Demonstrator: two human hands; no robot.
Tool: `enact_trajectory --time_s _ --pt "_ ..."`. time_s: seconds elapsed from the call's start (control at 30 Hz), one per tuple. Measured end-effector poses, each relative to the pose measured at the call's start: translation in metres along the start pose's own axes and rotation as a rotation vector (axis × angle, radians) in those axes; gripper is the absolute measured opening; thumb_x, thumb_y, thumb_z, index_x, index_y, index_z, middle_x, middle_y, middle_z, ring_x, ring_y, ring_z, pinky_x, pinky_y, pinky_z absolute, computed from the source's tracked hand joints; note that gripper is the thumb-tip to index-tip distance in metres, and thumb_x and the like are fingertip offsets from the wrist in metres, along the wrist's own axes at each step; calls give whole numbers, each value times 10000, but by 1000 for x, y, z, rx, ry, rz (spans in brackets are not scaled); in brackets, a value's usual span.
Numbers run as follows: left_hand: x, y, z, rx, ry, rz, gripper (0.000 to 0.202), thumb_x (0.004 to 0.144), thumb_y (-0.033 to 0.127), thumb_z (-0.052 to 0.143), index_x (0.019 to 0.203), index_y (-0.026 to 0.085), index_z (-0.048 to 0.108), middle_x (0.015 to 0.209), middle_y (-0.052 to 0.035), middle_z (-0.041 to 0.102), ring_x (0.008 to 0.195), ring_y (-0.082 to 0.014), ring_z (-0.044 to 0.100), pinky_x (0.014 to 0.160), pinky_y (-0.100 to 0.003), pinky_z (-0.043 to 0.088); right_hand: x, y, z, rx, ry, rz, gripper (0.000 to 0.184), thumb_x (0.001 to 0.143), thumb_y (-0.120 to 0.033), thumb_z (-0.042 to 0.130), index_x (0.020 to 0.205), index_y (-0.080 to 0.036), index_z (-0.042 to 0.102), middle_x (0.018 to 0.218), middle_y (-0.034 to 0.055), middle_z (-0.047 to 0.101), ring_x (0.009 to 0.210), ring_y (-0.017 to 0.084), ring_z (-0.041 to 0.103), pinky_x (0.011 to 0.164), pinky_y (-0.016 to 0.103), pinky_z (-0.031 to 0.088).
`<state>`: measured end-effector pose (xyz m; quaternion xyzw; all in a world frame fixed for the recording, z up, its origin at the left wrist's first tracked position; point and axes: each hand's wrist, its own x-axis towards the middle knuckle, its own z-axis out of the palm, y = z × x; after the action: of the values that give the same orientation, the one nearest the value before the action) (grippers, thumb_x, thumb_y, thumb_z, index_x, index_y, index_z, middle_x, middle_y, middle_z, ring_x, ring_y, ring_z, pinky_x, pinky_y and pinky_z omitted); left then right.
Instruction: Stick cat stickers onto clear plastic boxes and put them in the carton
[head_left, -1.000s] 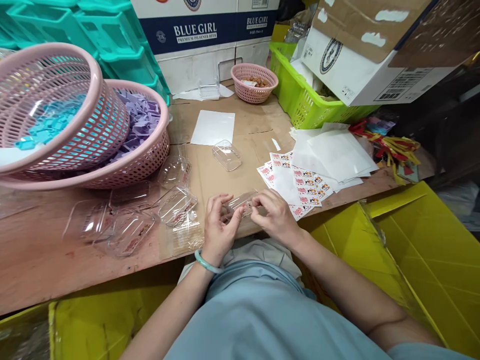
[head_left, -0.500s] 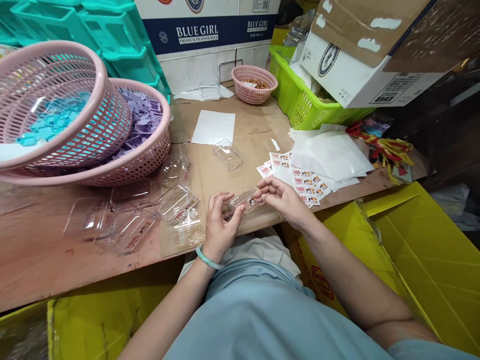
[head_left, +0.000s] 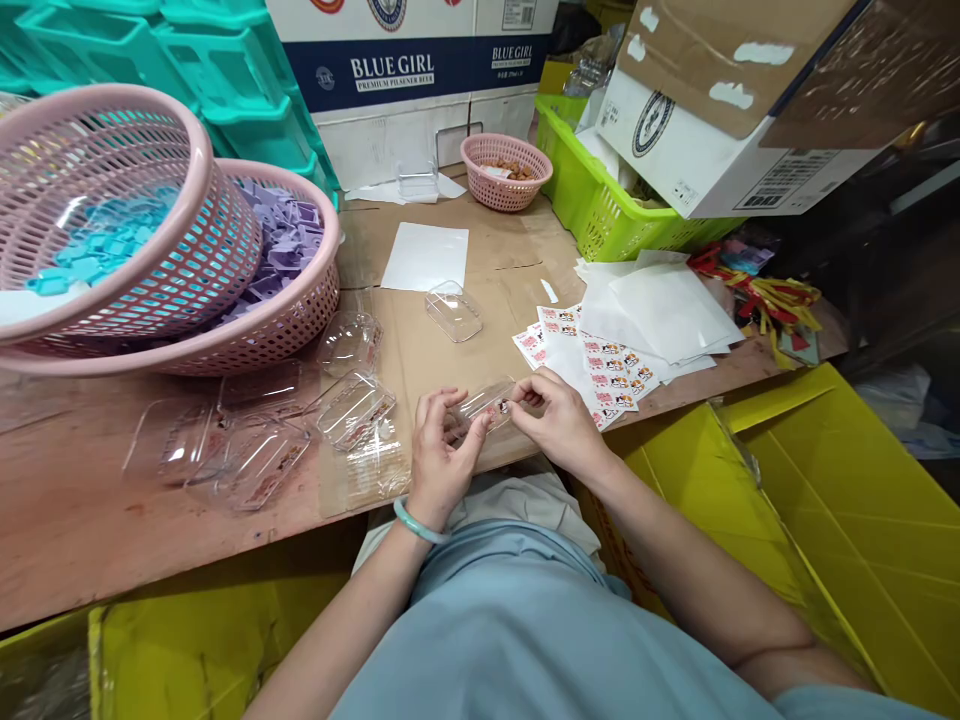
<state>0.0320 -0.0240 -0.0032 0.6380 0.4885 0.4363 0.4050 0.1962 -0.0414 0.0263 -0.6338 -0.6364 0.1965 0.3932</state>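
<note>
At the near edge of the wooden table [head_left: 90,520], my left hand [head_left: 442,450] grips one end of a small clear plastic box [head_left: 486,405]. My right hand [head_left: 555,415] pinches the box's other end, its fingertips pressed on a small red-and-white sticker there. Sticker sheets [head_left: 600,370] with red and cat prints lie just right of my hands. Several more clear boxes [head_left: 352,405], some with stickers on them, lie to the left. One empty clear box [head_left: 454,310] sits further back.
Two stacked pink baskets [head_left: 187,300] at left hold blue and purple plastic pieces. White backing papers [head_left: 660,310], a white sheet [head_left: 426,255], a small pink basket [head_left: 506,170], a green basket [head_left: 600,200] and cartons stand behind. A yellow carton [head_left: 825,500] is at the lower right.
My right hand went out to the sticker sheets and came back to the box's end with a sticker. The left hand has kept hold of the box.
</note>
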Motion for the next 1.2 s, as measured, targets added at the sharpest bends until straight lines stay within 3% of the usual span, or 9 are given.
enact_trajectory --time_s 0.17,0.33,0.43,0.7,0.83,0.93,1.03,1.1,1.2 --pt "4 -4 -2 -16 16 -24 309 806 359 669 1059 210 574 1068 -56 519 913 -133 555 695 -223 560 -12 -13 10 -127 29 -275 156 816 -82 479 744 -220 483 791 46 566 836 205 551 779 339 460" --pt "2 -4 -2 -37 -5 -31 313 810 364 659 1070 214 571 1113 -67 497 962 -150 556 693 -229 571 -7 -7 6 34 107 -23 80 808 -172 571 846 -226 526 864 38 543 791 179 555 735 305 484" --pt "0 -3 -1 -32 -8 -7 309 804 358 664 1066 220 575 1129 -74 489 1048 -178 544 693 -231 577 0 3 2 70 32 71 47 788 -194 586 805 -221 551 824 21 545 721 158 541 678 287 474" --pt "6 -2 -2 -26 9 -26 299 810 355 655 1054 205 570 1078 -61 507 875 -125 545 672 -210 553 -10 -22 11 -96 -23 -228 159 832 -122 466 712 -228 469 709 24 523 712 181 514 686 321 438" --pt "6 -4 -5 -42 8 -26 299 821 352 642 1071 208 566 1091 -66 507 896 -127 542 699 -218 552 -19 -34 8 44 -17 -277 124 841 -135 486 766 -234 495 811 47 604 848 209 580 793 363 466" --pt "3 -7 -4 -57 6 -27 306 816 348 650 1078 216 564 1112 -71 503 959 -143 547 718 -224 556 -26 -31 6 330 -107 -156 62 859 -176 520 858 -237 532 924 49 635 929 196 609 847 343 490" --pt "-2 -10 -2 -100 0 -31 323 811 348 658 1094 228 562 1178 -76 475 1064 -168 541 759 -245 563 -33 -24 8 495 -81 75 40 886 -248 536 919 -236 555 884 32 620 827 169 616 784 304 511" --pt "-3 -11 -2 -121 -4 -40 334 809 356 660 1102 229 562 1210 -78 465 1099 -176 538 778 -252 561 -33 -18 8 500 -38 136 48 883 -266 551 917 -236 566 854 22 610 778 162 602 755 296 508" --pt "4 -10 -9 -117 -49 -65 351 815 387 648 1115 220 575 1175 -83 520 1032 -173 577 750 -249 558 -25 -4 5 366 51 70 81 872 -230 546 937 -242 594 920 38 609 885 186 586 843 334 484"
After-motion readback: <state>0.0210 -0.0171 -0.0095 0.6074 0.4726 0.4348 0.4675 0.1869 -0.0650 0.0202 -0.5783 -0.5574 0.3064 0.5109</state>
